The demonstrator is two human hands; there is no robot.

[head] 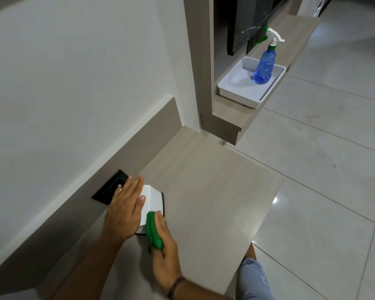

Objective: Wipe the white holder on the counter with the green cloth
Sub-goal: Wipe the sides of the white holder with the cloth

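Note:
The white holder [153, 201] with a dark base edge sits on the wood-grain counter [204, 191] close to the wall. My left hand [126, 210] lies flat on the holder's left side, fingers stretched out, steadying it. My right hand [166, 250] grips the bunched green cloth [153, 231] and presses it against the holder's near right side. The holder's near end is hidden behind the cloth and both hands.
A black wall socket [108, 190] sits on the backsplash just left of the holder. Farther back, a blue spray bottle [265, 63] stands in a white tray [230, 87] on a higher shelf. Tiled floor [323, 148] lies to the right of the counter's edge.

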